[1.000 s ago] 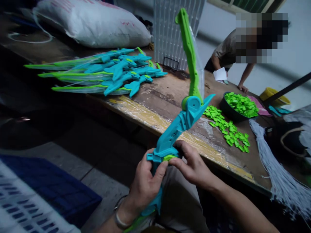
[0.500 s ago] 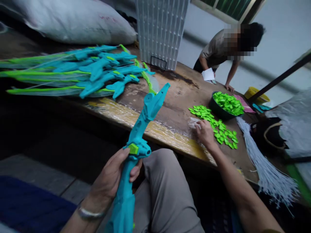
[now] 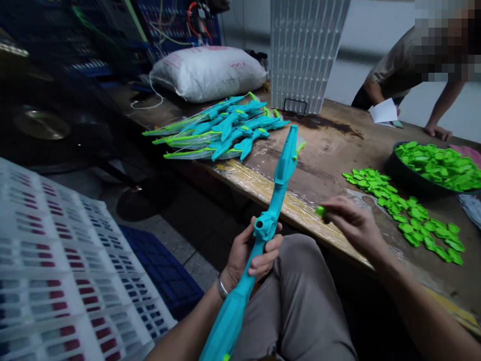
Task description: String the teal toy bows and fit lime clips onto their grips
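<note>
My left hand [image 3: 255,253] is wrapped round the middle of a long turquoise plastic piece [image 3: 276,200], which slants up over my lap with a round hole facing me. Between the thumb and fingers of my right hand [image 3: 349,220] is a small green piece [image 3: 320,210], held above the table's front edge. Right of that hand, many flat green pieces [image 3: 413,215] lie loose on the table [image 3: 323,150]. A dark bowl [image 3: 398,173] behind them is heaped with more green pieces.
Turquoise and green bow-shaped toys [image 3: 225,128] are piled at the back left, before a white sack [image 3: 210,72]. A ribbed panel [image 3: 304,55] stands behind. A person [image 3: 398,65] leans over the far side holding white paper [image 3: 384,111]. A white crate [image 3: 82,265] stands at left.
The view has swung left. My right hand has come away from the loose green pieces with one between its fingers. The turquoise piece in my left hand has turned, showing its hole.
</note>
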